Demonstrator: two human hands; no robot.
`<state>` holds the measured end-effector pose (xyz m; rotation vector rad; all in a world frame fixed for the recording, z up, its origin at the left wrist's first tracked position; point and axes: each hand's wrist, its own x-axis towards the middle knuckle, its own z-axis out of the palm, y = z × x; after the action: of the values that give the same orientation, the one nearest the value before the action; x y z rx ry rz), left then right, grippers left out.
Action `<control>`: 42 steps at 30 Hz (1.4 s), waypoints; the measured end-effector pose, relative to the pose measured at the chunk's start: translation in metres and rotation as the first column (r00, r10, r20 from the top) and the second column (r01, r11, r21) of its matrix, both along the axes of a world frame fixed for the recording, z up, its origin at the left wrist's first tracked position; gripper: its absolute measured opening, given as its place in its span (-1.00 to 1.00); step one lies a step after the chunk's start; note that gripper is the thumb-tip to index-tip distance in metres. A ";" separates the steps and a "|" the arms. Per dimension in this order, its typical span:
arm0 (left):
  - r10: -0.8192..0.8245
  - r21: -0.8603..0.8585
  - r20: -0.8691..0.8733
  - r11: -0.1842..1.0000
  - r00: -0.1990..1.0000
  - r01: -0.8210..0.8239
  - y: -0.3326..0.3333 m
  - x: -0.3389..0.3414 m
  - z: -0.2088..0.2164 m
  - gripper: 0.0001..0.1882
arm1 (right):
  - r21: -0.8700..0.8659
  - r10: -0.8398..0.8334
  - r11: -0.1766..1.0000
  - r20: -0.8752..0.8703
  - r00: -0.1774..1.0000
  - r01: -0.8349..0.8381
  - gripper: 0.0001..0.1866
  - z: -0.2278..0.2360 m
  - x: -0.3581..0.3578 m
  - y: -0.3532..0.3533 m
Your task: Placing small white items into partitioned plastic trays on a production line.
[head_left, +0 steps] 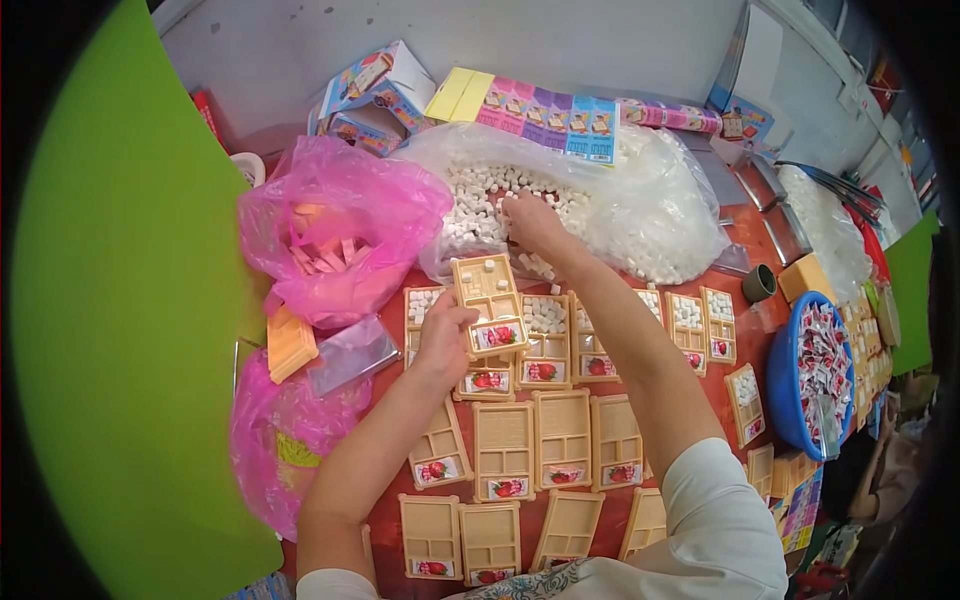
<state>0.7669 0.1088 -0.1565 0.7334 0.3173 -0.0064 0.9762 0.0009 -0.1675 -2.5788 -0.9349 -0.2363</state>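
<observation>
My left hand [443, 335] grips a tan compartment tray [488, 305], few cubes inside. My right hand [530, 222], at 12 o'clock, digs into the bag of white cubes [640, 215]; grip unclear. Upper row filled; lower trays [530, 440] empty.

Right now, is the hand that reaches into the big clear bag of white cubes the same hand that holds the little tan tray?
No: the right hand digs in the clear bag, while the left hand holds the tan tray.
</observation>
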 end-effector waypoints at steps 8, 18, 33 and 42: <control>-0.035 0.009 -0.033 0.999 0.999 0.036 -0.016 0.029 0.000 -0.54 | 0.303 0.224 0.947 -0.373 0.900 -0.110 -0.88 0.028 -0.006 -0.005; -0.024 -0.061 0.024 0.998 0.999 0.026 -0.022 0.029 0.005 -0.55 | 0.226 0.349 0.932 -0.346 0.871 -0.284 -0.72 0.059 -0.056 -0.031; -0.002 -0.038 -0.009 0.999 1.000 0.002 -0.026 0.006 0.000 -0.50 | -0.139 0.025 0.990 0.098 0.995 -0.011 -0.75 0.033 -0.020 -0.030; -0.011 -0.027 -0.028 1.000 1.000 0.010 -0.009 0.006 -0.009 -0.51 | -0.053 -0.021 0.998 -0.065 0.998 0.018 -0.88 0.018 -0.014 -0.011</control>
<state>0.7728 0.0996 -0.1660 0.7085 0.3394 -0.0310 0.9625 -0.0106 -0.1498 -2.6274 -0.9039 -0.1338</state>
